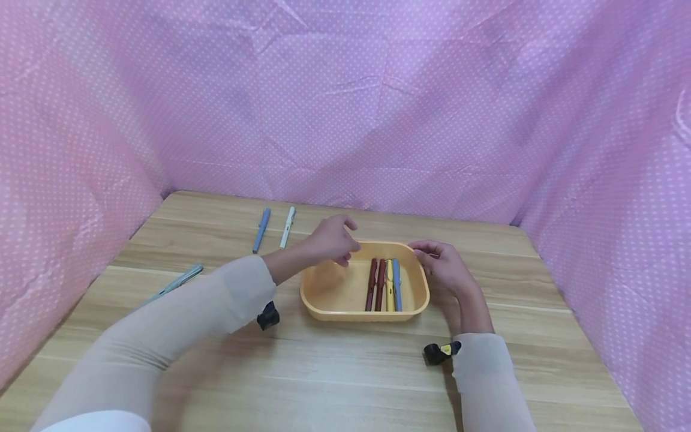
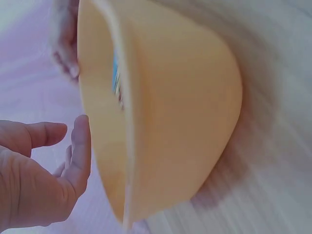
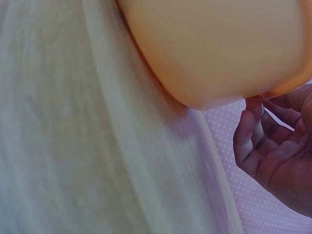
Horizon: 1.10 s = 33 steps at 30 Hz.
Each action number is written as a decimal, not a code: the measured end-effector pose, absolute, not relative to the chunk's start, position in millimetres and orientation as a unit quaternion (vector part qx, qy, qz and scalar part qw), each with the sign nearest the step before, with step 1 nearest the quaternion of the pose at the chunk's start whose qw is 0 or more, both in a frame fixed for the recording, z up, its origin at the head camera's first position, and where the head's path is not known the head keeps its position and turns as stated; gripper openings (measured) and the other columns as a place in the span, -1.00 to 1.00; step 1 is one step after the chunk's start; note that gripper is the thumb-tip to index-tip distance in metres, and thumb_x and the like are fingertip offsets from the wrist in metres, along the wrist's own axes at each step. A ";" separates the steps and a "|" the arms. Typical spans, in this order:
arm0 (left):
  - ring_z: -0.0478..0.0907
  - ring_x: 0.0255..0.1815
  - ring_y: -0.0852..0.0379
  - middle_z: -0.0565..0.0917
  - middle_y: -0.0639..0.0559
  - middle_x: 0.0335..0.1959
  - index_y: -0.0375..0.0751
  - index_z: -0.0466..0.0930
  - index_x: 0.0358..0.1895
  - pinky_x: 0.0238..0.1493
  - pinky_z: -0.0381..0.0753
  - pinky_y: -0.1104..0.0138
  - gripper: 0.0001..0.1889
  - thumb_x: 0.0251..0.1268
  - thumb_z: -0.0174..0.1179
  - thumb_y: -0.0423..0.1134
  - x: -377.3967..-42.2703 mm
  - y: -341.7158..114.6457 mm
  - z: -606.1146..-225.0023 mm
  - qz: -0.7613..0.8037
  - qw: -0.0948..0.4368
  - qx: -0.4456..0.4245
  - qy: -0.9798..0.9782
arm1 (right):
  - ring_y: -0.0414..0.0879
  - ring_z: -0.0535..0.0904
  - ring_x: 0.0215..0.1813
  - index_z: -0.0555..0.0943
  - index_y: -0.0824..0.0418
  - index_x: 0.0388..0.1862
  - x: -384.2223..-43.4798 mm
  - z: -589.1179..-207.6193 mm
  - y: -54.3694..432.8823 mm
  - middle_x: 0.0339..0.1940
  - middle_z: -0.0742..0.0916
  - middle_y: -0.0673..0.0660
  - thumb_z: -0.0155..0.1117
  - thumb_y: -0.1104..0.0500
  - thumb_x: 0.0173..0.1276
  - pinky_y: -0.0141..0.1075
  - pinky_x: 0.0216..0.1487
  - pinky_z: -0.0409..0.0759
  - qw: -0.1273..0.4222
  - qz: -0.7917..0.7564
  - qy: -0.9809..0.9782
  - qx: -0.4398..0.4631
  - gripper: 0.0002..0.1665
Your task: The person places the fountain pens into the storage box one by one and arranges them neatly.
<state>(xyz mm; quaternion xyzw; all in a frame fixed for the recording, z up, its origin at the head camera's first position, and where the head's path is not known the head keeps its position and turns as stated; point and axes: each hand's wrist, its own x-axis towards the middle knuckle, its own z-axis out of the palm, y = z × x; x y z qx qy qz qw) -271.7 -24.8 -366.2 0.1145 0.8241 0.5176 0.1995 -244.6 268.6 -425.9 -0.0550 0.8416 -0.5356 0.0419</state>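
A yellow plastic tray stands on the table with two dark red pens, a yellow pen and a blue pen side by side in its right half. Over the tray's far left rim hovers my left hand, holding nothing; its thumb and fingers are apart in the left wrist view. My right hand holds the tray's far right corner by the rim. From the right wrist view, curled fingers meet the tray wall just under the rim.
Left of the tray, a blue pen and a white pen lie near the table's back edge. A pale teal pen lies farther left, partly hidden by my left sleeve. Pink dotted cloth surrounds the wooden table.
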 end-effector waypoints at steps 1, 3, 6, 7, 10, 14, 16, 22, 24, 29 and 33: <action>0.66 -0.37 -0.03 0.70 -0.26 -0.08 -0.37 0.31 0.37 -0.31 0.81 0.25 -0.43 0.36 0.31 -0.40 -274.8 -28.1 -364.9 0.519 0.196 0.113 0.824 | -0.14 0.58 -0.17 0.63 0.34 0.20 -244.7 -426.0 268.3 0.02 0.73 0.30 0.18 0.16 0.59 -0.41 -0.21 0.58 0.041 -0.536 0.841 -0.054 -0.64; 0.69 -0.27 -0.12 0.70 -0.27 -0.04 -0.34 0.33 0.37 -0.29 0.81 0.24 -0.44 0.37 0.31 -0.38 -280.4 -34.7 -361.1 0.523 0.190 0.106 0.824 | -0.16 0.54 -0.26 0.63 0.34 0.20 -245.2 -426.4 268.0 -0.03 0.72 0.30 0.18 0.16 0.59 -0.42 -0.28 0.55 0.040 -0.538 0.841 -0.053 -0.65; 0.68 -0.07 -0.26 0.70 -0.25 0.01 -0.28 0.35 0.34 -0.23 0.81 0.21 -0.48 0.39 0.30 -0.35 -288.3 -44.5 -354.8 0.526 0.182 0.095 0.825 | -0.17 0.55 -0.25 0.63 0.34 0.20 -245.9 -426.9 267.8 -0.03 0.72 0.29 0.18 0.16 0.59 -0.42 -0.26 0.56 0.040 -0.536 0.842 -0.051 -0.64; 0.67 -0.01 -0.28 0.69 -0.23 0.01 -0.27 0.35 0.35 -0.19 0.81 0.20 -0.48 0.40 0.30 -0.33 -291.1 -47.7 -352.8 0.527 0.179 0.092 0.826 | -0.15 0.57 -0.21 0.63 0.34 0.20 -246.2 -427.1 267.6 -0.01 0.73 0.30 0.18 0.16 0.59 -0.42 -0.23 0.57 0.040 -0.537 0.841 -0.050 -0.65; 0.65 0.05 -0.31 0.68 -0.23 0.04 -0.26 0.34 0.37 -0.11 0.80 0.14 -0.47 0.42 0.28 -0.31 -300.1 -58.5 -347.7 0.524 0.165 0.086 0.831 | -0.09 0.61 -0.05 0.63 0.33 0.20 -246.7 -427.0 267.7 0.07 0.73 0.31 0.18 0.15 0.59 -0.41 -0.10 0.60 0.041 -0.533 0.844 -0.048 -0.64; 0.64 0.08 -0.31 0.64 -0.26 0.10 -0.29 0.32 0.39 -0.01 0.77 0.06 -0.46 0.43 0.26 -0.33 -313.4 -74.2 -344.8 0.529 0.138 0.069 0.835 | -0.01 0.61 0.05 0.63 0.32 0.22 -246.7 -426.7 267.8 0.12 0.72 0.31 0.18 0.14 0.59 -0.40 -0.03 0.62 0.047 -0.534 0.843 -0.044 -0.63; 0.63 0.09 -0.32 0.62 -0.29 0.13 -0.31 0.31 0.40 0.02 0.76 0.03 -0.45 0.41 0.25 -0.35 -319.3 -82.8 -344.8 0.532 0.127 0.055 0.835 | -0.02 0.61 0.06 0.62 0.32 0.23 -246.7 -426.4 267.8 0.13 0.72 0.32 0.17 0.14 0.60 -0.41 -0.02 0.61 0.049 -0.535 0.842 -0.043 -0.62; 0.63 0.08 -0.29 0.60 -0.33 0.15 -0.37 0.31 0.41 0.05 0.75 0.06 -0.44 0.40 0.21 -0.35 -335.9 -109.7 -352.5 0.513 0.105 0.020 0.852 | -0.13 0.55 -0.15 0.63 0.31 0.22 -246.8 -425.0 267.1 0.09 0.71 0.31 0.16 0.12 0.61 -0.39 -0.21 0.54 0.052 -0.537 0.841 -0.040 -0.62; 0.63 0.08 -0.27 0.59 -0.34 0.17 -0.39 0.29 0.42 0.07 0.74 0.05 -0.44 0.41 0.20 -0.35 -341.0 -118.8 -355.9 0.507 0.103 0.012 0.856 | -0.15 0.53 -0.21 0.63 0.31 0.22 -246.8 -424.5 266.7 0.07 0.71 0.31 0.16 0.13 0.61 -0.39 -0.25 0.53 0.051 -0.537 0.841 -0.039 -0.63; 0.65 -0.06 -0.13 0.53 -0.33 0.21 -0.42 0.28 0.41 0.09 0.74 0.09 -0.45 0.43 0.20 -0.38 -351.9 -140.3 -363.4 0.514 0.104 -0.017 0.851 | -0.14 0.56 -0.15 0.63 0.32 0.23 -246.7 -424.1 265.0 0.08 0.71 0.32 0.14 0.14 0.61 -0.40 -0.19 0.56 0.053 -0.539 0.840 -0.036 -0.63; 0.61 -0.17 0.00 0.50 -0.32 0.22 -0.43 0.30 0.39 0.09 0.73 0.13 -0.48 0.44 0.18 -0.36 -356.9 -153.2 -368.3 0.512 0.102 -0.043 0.852 | -0.12 0.56 -0.09 0.62 0.35 0.24 -247.0 -423.9 263.9 0.10 0.69 0.33 0.13 0.16 0.61 -0.40 -0.15 0.57 0.052 -0.537 0.841 -0.038 -0.62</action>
